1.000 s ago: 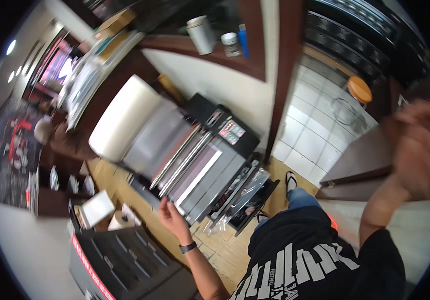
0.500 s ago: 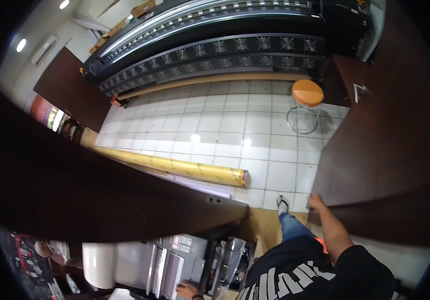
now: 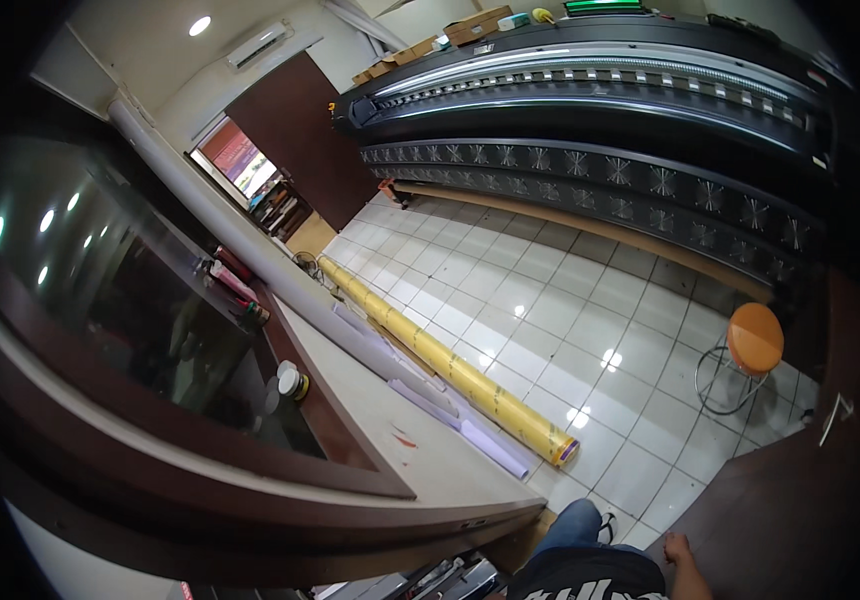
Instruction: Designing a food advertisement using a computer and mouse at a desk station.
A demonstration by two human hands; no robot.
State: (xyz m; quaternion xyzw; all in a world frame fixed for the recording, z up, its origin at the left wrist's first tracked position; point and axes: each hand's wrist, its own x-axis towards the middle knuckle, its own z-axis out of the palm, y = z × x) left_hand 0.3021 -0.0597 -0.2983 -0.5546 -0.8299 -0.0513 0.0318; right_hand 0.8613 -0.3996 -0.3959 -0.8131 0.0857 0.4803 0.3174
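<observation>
My right hand (image 3: 676, 546) meets the edge of a dark brown door (image 3: 780, 515) at the threshold of a white-tiled room.
My fingers look partly curled against the door's edge, though I cannot tell how tightly they close on it; my left hand is out of frame, its state unknown. The door spreads to the right of my right hand, its metal handle (image 3: 835, 419) farther up that side. Just left of the hand is my sandalled foot (image 3: 607, 528). Ahead and to its left, a long yellow roll (image 3: 450, 358) lies on the tiled floor (image 3: 590, 310); ahead and slightly right stands an orange-topped stool (image 3: 754, 337). Well beyond, a long black machine (image 3: 590, 115) spans the room.
</observation>
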